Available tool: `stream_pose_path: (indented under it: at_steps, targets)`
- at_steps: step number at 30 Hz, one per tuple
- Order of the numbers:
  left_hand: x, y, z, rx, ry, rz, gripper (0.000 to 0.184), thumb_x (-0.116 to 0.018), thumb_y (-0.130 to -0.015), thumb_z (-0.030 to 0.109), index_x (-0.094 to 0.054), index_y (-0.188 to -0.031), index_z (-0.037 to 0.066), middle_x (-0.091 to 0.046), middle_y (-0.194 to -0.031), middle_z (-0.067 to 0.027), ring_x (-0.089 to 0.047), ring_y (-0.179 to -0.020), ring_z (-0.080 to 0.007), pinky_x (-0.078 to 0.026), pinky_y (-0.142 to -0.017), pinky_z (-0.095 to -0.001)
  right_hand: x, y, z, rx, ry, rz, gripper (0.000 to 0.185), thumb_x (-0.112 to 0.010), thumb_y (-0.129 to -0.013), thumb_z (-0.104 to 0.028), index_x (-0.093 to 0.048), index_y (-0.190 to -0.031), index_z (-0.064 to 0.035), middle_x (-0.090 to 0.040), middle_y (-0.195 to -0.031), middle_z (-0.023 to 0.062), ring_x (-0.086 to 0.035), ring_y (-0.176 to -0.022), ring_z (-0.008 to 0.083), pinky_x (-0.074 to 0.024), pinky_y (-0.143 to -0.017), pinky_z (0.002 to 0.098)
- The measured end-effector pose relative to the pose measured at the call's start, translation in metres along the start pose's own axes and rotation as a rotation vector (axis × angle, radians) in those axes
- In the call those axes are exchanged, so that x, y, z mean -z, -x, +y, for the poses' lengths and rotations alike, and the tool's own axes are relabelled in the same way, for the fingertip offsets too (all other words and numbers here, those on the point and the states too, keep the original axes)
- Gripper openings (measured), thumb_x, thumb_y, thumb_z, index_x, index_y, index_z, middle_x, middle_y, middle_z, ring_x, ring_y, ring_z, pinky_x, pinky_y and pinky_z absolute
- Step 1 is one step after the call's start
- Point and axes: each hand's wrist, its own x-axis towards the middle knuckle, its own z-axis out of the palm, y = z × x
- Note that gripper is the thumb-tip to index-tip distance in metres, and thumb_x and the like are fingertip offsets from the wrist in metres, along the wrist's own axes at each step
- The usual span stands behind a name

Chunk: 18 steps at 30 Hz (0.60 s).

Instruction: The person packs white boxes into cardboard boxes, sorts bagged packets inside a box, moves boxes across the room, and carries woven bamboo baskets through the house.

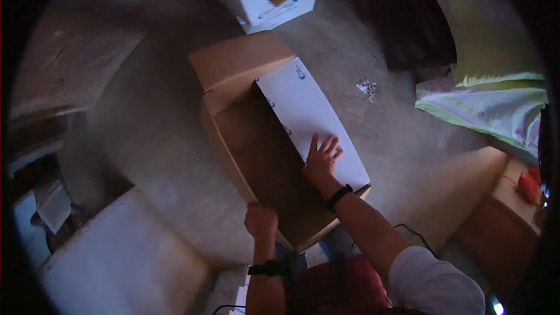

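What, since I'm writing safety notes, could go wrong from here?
The blue-printed, rectangular white cardboard flap might spring up, as only the right hand appears to rest on it. The bare left hand, at the left edge of the brown cardboard box, could get scraped.

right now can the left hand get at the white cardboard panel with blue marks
Probably yes, if the left hand lets go of the brown cardboard box's rim: only open space shows between hand and panel.
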Motion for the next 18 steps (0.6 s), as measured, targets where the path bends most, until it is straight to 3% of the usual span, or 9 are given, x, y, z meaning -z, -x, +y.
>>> stream_pose_path:
  at_steps: [3, 5, 6, 8, 9, 11, 14, 16, 18]
  targets:
    - [-0.018, 0.034, -0.002, 0.076, 0.055, 0.024, 0.027, -0.056, -0.072, 0.019, -0.053, -0.091, -0.001, -0.061, -0.090, -0.0189, -0.060, -0.085, -0.0354, -0.048, -0.076, -0.0435, 0.017, 0.015, 0.024, 0.159, 0.059, 0.166, 0.089, -0.065, -0.069, -0.029, -0.013, -0.136, -0.0014, -0.022, -0.132, 0.0342, -0.025, -0.123, 0.0466, -0.0305, -0.095, 0.0539]
    - [-0.029, 0.052, -0.004, 0.135, 0.133, 0.040, 0.028, -0.056, -0.072, 0.019, -0.053, -0.091, -0.001, -0.061, -0.090, -0.0190, -0.060, -0.085, -0.0358, -0.048, -0.076, -0.0433, 0.057, 0.024, 0.046, 0.299, -0.260, -0.033, 0.065, -0.062, -0.070, -0.023, -0.035, -0.124, 0.0019, -0.033, -0.129, 0.0275, -0.039, -0.115, 0.0405, -0.0405, -0.089, 0.0455]
    - [-0.036, 0.058, 0.000, 0.164, 0.186, 0.057, 0.029, -0.057, -0.072, 0.019, -0.053, -0.091, -0.002, -0.061, -0.090, -0.0192, -0.060, -0.084, -0.0362, -0.048, -0.076, -0.0431, 0.063, 0.014, 0.064, 0.341, -0.237, -0.017, 0.065, -0.062, -0.070, -0.023, -0.035, -0.124, 0.0019, -0.033, -0.129, 0.0275, -0.039, -0.115, 0.0405, -0.0405, -0.089, 0.0455]
    - [-0.049, 0.069, -0.002, 0.200, 0.250, 0.073, 0.029, -0.056, -0.073, 0.020, -0.054, -0.092, -0.002, -0.061, -0.090, -0.0189, -0.060, -0.085, -0.0360, -0.048, -0.075, -0.0430, 0.073, -0.011, 0.107, 0.517, -0.206, 0.144, 0.038, -0.057, -0.073, -0.021, -0.054, -0.103, 0.0012, -0.053, -0.109, 0.0216, -0.054, -0.096, 0.0347, -0.0466, -0.078, 0.0413]
    - [-0.050, 0.069, -0.016, 0.207, 0.284, 0.071, 0.030, -0.055, -0.074, 0.020, -0.054, -0.093, -0.003, -0.061, -0.090, -0.0186, -0.060, -0.085, -0.0357, -0.048, -0.075, -0.0429, 0.107, -0.009, 0.107, 0.545, -0.183, 0.158, 0.038, -0.057, -0.073, -0.021, -0.054, -0.103, 0.0012, -0.053, -0.109, 0.0216, -0.054, -0.096, 0.0347, -0.0466, -0.078, 0.0413]
    - [-0.122, 0.036, -0.065, 0.135, 0.219, 0.096, 0.029, -0.055, -0.074, 0.022, -0.056, -0.092, -0.001, -0.061, -0.089, -0.0179, -0.060, -0.085, -0.0353, -0.049, -0.073, -0.0427, 0.184, -0.009, 0.110, 0.677, -0.006, 0.073, 0.029, -0.053, -0.079, -0.024, -0.060, -0.096, -0.0021, -0.058, -0.076, 0.0194, -0.060, -0.080, 0.0318, -0.0469, -0.073, 0.0427]
    - [-0.076, 0.039, -0.072, -0.057, 0.055, 0.084, 0.028, -0.054, -0.075, 0.025, -0.059, -0.090, 0.003, -0.062, -0.086, -0.0170, -0.060, -0.085, -0.0353, -0.049, -0.071, -0.0429, 0.232, -0.028, 0.090, 0.736, -0.370, -0.012, 0.025, -0.050, -0.080, -0.024, -0.062, -0.078, -0.0017, -0.058, -0.071, 0.0205, -0.060, -0.076, 0.0335, -0.0471, -0.070, 0.0431]
    - [-0.071, 0.025, -0.097, -0.217, -0.037, 0.063, 0.026, -0.053, -0.075, 0.027, -0.062, -0.088, 0.006, -0.062, -0.083, -0.0166, -0.059, -0.083, -0.0365, -0.049, -0.070, -0.0439, 0.284, 0.007, 0.063, 0.749, -0.282, -0.085, 0.030, -0.046, -0.082, -0.027, -0.059, -0.080, 0.0001, -0.060, -0.079, 0.0210, -0.058, -0.079, 0.0385, -0.0453, -0.068, 0.0447]
    - [-0.078, 0.000, -0.118, -0.183, 0.173, 0.215, 0.027, -0.054, -0.074, 0.028, -0.061, -0.088, 0.006, -0.061, -0.080, -0.0166, -0.059, -0.081, -0.0375, -0.049, -0.069, -0.0448, 0.288, -0.019, 0.052, 1.141, 0.171, 0.084, 0.035, -0.043, -0.083, -0.031, -0.057, -0.084, 0.0009, -0.060, -0.085, 0.0222, -0.057, -0.081, 0.0408, -0.0447, -0.068, 0.0443]
